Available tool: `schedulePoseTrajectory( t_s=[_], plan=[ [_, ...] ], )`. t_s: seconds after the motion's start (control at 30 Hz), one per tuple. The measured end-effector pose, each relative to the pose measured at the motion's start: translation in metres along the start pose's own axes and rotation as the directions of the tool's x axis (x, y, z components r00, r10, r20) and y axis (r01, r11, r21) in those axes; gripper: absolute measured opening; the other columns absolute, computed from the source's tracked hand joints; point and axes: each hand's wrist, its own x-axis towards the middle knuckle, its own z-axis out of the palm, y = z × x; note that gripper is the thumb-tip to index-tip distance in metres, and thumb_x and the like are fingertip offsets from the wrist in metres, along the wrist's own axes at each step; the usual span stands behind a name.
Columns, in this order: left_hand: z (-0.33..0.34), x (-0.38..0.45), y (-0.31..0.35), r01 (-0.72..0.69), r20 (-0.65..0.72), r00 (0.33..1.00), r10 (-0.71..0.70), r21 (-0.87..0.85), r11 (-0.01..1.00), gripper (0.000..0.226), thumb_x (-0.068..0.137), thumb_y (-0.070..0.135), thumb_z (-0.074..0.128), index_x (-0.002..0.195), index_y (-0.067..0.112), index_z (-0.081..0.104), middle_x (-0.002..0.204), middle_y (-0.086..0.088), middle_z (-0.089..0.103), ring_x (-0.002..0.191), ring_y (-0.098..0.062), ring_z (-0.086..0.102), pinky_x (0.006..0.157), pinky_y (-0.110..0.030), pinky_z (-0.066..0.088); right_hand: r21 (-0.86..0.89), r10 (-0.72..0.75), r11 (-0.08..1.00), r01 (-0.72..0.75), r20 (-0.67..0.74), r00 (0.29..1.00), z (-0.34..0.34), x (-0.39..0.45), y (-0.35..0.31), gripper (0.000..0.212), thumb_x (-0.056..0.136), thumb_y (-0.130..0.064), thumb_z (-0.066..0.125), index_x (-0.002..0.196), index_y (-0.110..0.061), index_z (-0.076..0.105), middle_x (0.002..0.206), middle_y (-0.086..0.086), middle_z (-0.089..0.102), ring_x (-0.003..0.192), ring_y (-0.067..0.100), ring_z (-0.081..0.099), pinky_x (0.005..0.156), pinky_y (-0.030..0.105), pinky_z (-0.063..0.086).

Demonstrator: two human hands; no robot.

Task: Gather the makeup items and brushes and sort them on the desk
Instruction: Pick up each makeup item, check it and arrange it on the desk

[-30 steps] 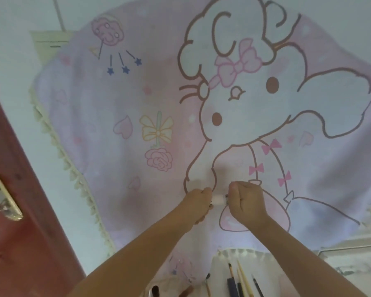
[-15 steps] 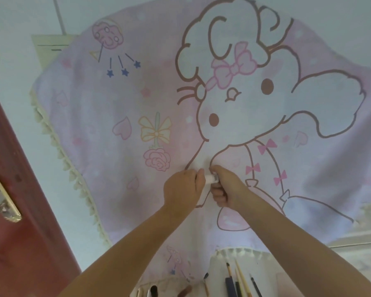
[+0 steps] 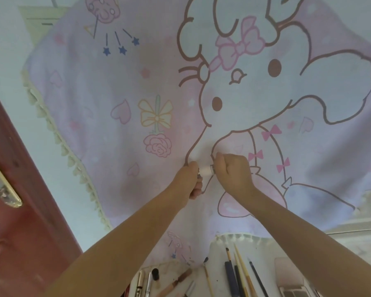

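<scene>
Cloth (image 3: pixel 120 86) beyond the hand (image 3: pixel 234 174): pale pink/lilac w/ brown-outlined white cartoon animal, pink bows, hearts, rose, blue stars, cream tassel edge. Door (image 3: pixel 13 211) far left: red-brown.

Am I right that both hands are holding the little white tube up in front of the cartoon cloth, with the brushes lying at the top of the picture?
Not quite. The head view shows the left hand and right hand gripping the white tube in front of the cartoon cloth, but the brushes lie at the bottom of the picture, not the top.
</scene>
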Motion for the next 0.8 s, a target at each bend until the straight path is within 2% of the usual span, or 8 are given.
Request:
schedulePoseTrajectory(
  t_s=[0.1, 0.2, 0.27, 0.4, 0.5, 0.6, 0.67, 0.8],
  plan=[
    [-0.005, -0.002, -0.003, -0.066, 0.009, 0.998, 0.066, 0.036, 0.997, 0.032, 0.095, 0.019, 0.029, 0.065, 0.013, 0.037, 0.052, 0.000, 0.032, 0.024, -0.004, 0.028, 0.030, -0.010, 0.025, 0.078, 0.042, 0.996, -0.049, 0.090, 0.995, -0.004, -0.004, 0.006, 0.042, 0.092, -0.034, 0.035, 0.051, -0.026, 0.029, 0.045, -0.009, 0.030, 0.040, 0.006, 0.027, 0.039, 0.016, 0.028],
    [-0.011, 0.005, -0.010, -0.233, -0.031, 0.968, 0.249, 0.261, 0.937, 0.040, 0.099, 0.028, 0.028, 0.069, 0.008, 0.046, 0.055, -0.002, 0.040, 0.042, -0.011, 0.038, 0.048, -0.022, 0.036, 0.263, 0.315, 0.879, -0.397, 0.304, 0.899, -0.014, -0.005, 0.007, 0.043, 0.096, -0.028, 0.038, 0.055, -0.015, 0.042, 0.041, -0.007, 0.039, 0.034, 0.003, 0.034, 0.036, 0.009, 0.026],
    [-0.016, 0.006, -0.013, -0.324, -0.047, 0.928, 0.369, 0.385, 0.864, 0.044, 0.100, 0.031, 0.026, 0.077, 0.003, 0.052, 0.059, -0.004, 0.045, 0.053, -0.017, 0.042, 0.062, -0.029, 0.037, 0.320, 0.343, 0.806, -0.498, 0.433, 0.834, -0.017, -0.007, 0.009, 0.041, 0.096, -0.027, 0.039, 0.059, -0.011, 0.047, 0.033, -0.009, 0.042, 0.028, 0.001, 0.033, 0.035, 0.011, 0.028],
    [-0.023, 0.007, -0.017, -0.320, -0.079, 0.917, 0.390, 0.434, 0.842, 0.057, 0.099, 0.034, 0.026, 0.086, -0.007, 0.063, 0.073, -0.013, 0.052, 0.070, -0.022, 0.048, 0.070, -0.038, 0.043, 0.340, 0.199, 0.850, -0.401, 0.498, 0.844, -0.022, -0.011, 0.007, 0.019, 0.088, -0.005, 0.054, 0.074, -0.018, 0.051, 0.060, -0.005, 0.057, 0.045, -0.002, 0.053, 0.049, 0.013, 0.046],
    [-0.027, 0.009, -0.026, -0.299, -0.056, 0.936, 0.347, 0.394, 0.869, 0.053, 0.099, 0.036, 0.027, 0.060, 0.008, 0.050, 0.061, -0.008, 0.048, 0.055, -0.023, 0.044, 0.058, -0.032, 0.038, 0.375, 0.142, 0.845, -0.382, 0.531, 0.835, -0.022, -0.014, 0.011, 0.034, 0.081, 0.006, 0.060, 0.087, -0.027, 0.051, 0.082, -0.006, 0.058, 0.068, -0.002, 0.060, 0.061, 0.015, 0.053],
    [-0.027, 0.008, -0.034, -0.296, -0.051, 0.938, 0.343, 0.397, 0.869, 0.052, 0.099, 0.036, 0.027, 0.056, 0.012, 0.045, 0.057, -0.006, 0.045, 0.049, -0.018, 0.040, 0.053, -0.028, 0.034, 0.359, 0.216, 0.786, -0.503, 0.603, 0.768, -0.021, -0.016, 0.004, 0.010, 0.090, -0.015, 0.052, 0.093, -0.025, 0.052, 0.076, -0.003, 0.061, 0.057, 0.007, 0.060, 0.052, 0.020, 0.050],
    [-0.027, 0.007, -0.037, -0.299, -0.043, 0.937, 0.346, 0.409, 0.862, 0.052, 0.099, 0.034, 0.026, 0.060, 0.008, 0.048, 0.057, -0.005, 0.045, 0.049, -0.017, 0.040, 0.053, -0.027, 0.035, 0.290, 0.255, 0.804, -0.519, 0.620, 0.742, -0.018, -0.017, 0.003, 0.022, 0.095, -0.025, 0.041, 0.080, -0.018, 0.055, 0.062, 0.001, 0.060, 0.044, 0.008, 0.055, 0.046, 0.021, 0.045],
    [-0.030, 0.006, -0.041, -0.285, -0.044, 0.944, 0.328, 0.394, 0.874, 0.052, 0.100, 0.031, 0.026, 0.056, 0.010, 0.044, 0.054, -0.005, 0.043, 0.047, -0.018, 0.038, 0.053, -0.028, 0.034, 0.326, 0.154, 0.879, -0.347, 0.496, 0.855, -0.010, -0.025, 0.006, 0.020, 0.086, -0.003, 0.057, 0.077, -0.021, 0.057, 0.071, -0.007, 0.060, 0.054, -0.006, 0.057, 0.055, 0.011, 0.048]
  ],
)
